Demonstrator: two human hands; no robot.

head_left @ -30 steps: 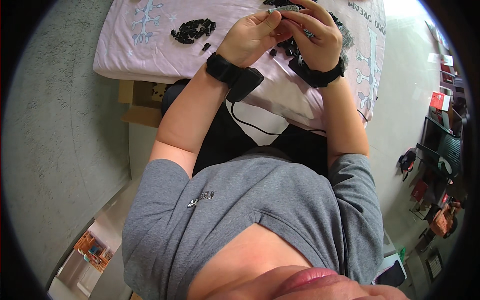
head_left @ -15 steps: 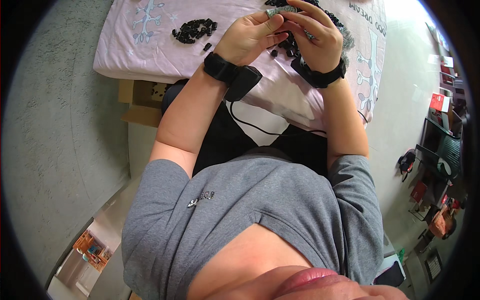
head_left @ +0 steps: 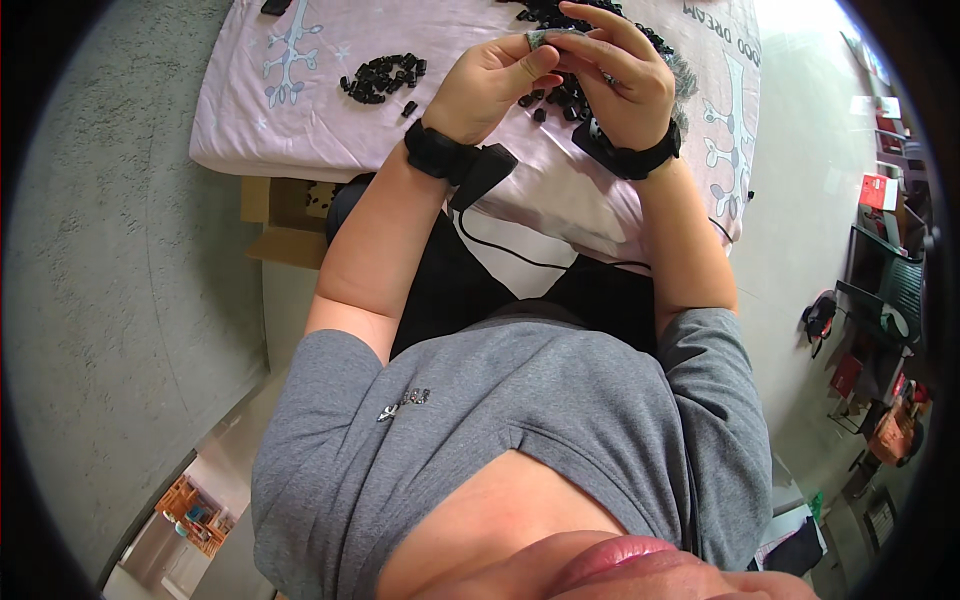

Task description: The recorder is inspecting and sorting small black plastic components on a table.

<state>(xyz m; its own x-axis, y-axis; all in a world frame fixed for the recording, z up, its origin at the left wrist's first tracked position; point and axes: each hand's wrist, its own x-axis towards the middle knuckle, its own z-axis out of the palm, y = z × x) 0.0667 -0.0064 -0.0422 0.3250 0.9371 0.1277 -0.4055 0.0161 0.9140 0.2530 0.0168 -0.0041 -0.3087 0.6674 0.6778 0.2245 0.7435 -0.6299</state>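
My left hand (head_left: 478, 88) is closed in a pinch on a small speckled grey-green strip (head_left: 542, 38) at the top of the view. From the other side, the fingers of my right hand (head_left: 638, 88) meet the strip, with one finger stretched out above it. The fingers cover most of the strip, so its exact kind cannot be made out. Below and behind the hands spreads a heap of small black pieces (head_left: 570, 100). A smaller cluster of black pieces (head_left: 385, 76) lies to the left, with one loose black piece (head_left: 410, 108) near my left wrist.
A pink printed cloth (head_left: 260, 125) covers the work surface. Black devices with straps sit on both wrists, and a black cable (head_left: 510, 260) hangs between them. An open cardboard box (head_left: 285, 245) stands under the left edge. Shelving with a green chair (head_left: 900, 285) is far right.
The view has shifted a little, and a dark object now shows at the top left. Less of the strip is visible between my fingers. One right finger is now raised apart from it.
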